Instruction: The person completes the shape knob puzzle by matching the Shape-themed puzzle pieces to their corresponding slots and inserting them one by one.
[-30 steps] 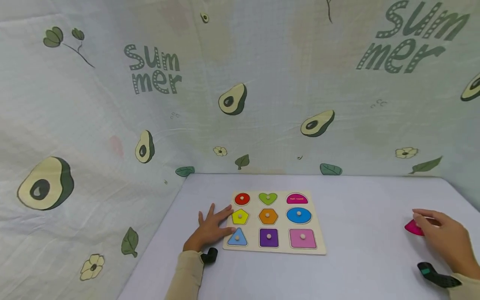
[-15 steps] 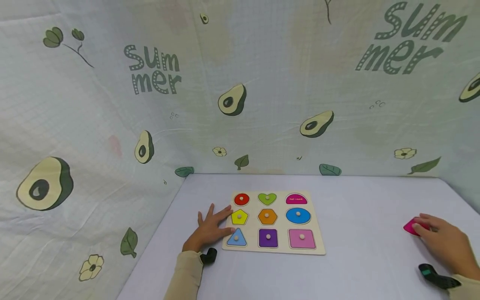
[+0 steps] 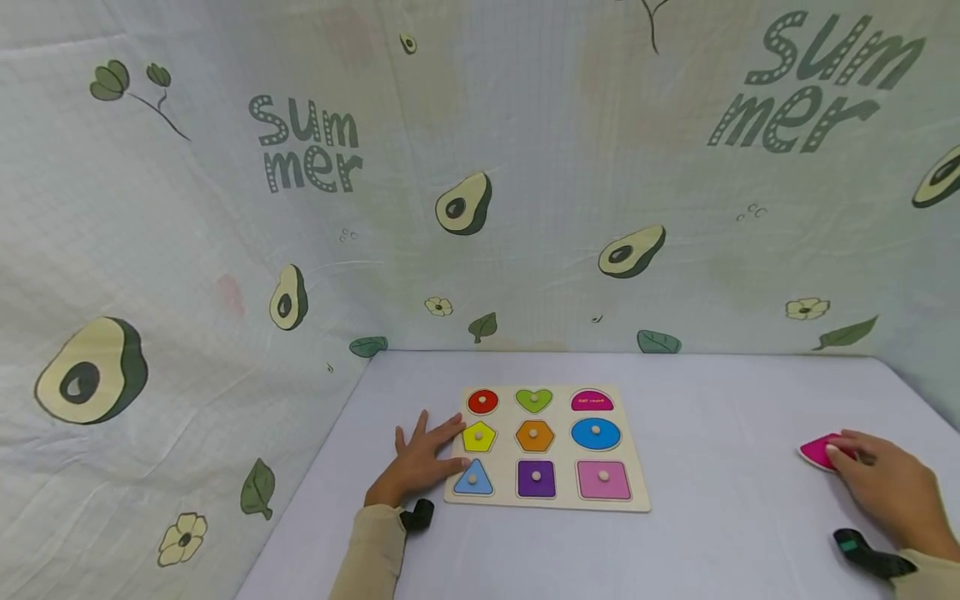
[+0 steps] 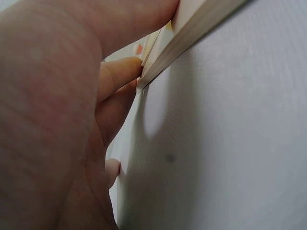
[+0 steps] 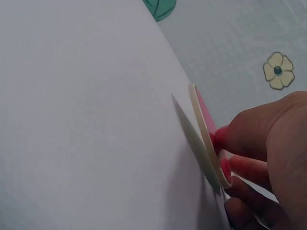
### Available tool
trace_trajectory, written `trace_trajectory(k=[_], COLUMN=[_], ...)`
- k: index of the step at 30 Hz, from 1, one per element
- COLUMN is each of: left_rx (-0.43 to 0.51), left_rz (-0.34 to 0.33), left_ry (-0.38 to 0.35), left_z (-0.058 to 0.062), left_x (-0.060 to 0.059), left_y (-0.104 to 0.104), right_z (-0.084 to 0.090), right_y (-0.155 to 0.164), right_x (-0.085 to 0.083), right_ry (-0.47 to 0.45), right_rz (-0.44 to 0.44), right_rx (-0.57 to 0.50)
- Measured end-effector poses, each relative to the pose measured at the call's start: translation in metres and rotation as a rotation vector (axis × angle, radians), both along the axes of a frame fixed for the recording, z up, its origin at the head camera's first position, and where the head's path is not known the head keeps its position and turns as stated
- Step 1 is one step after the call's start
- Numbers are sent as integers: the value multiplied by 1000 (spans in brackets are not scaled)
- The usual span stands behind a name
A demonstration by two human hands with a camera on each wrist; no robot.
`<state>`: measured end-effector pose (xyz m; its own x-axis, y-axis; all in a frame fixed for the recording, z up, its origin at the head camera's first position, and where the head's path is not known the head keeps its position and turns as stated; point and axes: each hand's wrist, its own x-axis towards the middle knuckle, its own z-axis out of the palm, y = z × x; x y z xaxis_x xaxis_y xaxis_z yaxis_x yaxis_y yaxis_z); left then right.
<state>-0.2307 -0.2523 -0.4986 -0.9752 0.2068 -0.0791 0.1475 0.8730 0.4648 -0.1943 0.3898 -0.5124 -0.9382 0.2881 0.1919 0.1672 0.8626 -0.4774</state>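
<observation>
nearest, at the right edge of the bench [image 3: 720, 533], the right hand [image 3: 888, 487] lies over a pink piece [image 3: 816, 450]. its fingers [image 5: 249, 167] are curled round the small peg on top of the piece and pinch it. the piece is a flat half-round with a pale wooden underside; in the right wrist view it [image 5: 206, 136] is tilted up on one edge, the pink face turned toward the hand and only its low edge near the white cloth. in the head view its long axis runs roughly along the bench's right edge, rounded side pointing left toward the board. it sits well apart from the board.

at the near left, the left hand [image 3: 420, 462] rests flat on the bench with fingers straight and spread, gripping nothing. the thumb and forefinger touch the left edge of the puzzle board [image 3: 637, 500]; the left wrist view shows a fingertip [image 4: 120, 76] pressed against the board's pale side [image 4: 192, 38].

the board lies flat in the middle of the bench, its long sides running left to right. it holds eight pegged pieces in three rows: a blue triangle [image 3: 473, 478], a purple square [image 3: 536, 478] and a pink square [image 3: 603, 479] nearest; then a yellow pentagon [image 3: 479, 436], an orange hexagon [image 3: 535, 435] and a blue oval [image 3: 596, 432]; then a red circle [image 3: 482, 402] and a green heart [image 3: 534, 399]. the far right slot [image 3: 592, 402] is a magenta half-round with writing and no peg.

behind the far edge hangs a cloth [image 3: 480, 167] printed with avocados.
</observation>
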Motion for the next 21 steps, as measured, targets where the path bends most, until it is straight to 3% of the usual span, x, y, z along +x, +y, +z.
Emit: trace_trajectory(k=[7, 21], left_rx=[-10, -10], left_rz=[-3, 0], left_ry=[-5, -4], left_z=[-2, -4], left_x=[-2, -4], left_y=[0, -1], right_z=[6, 15], right_y=[-14, -33], right_x=[0, -3], right_ry=[-22, -16], right_rz=[-59, 45], right_rx=[-109, -173])
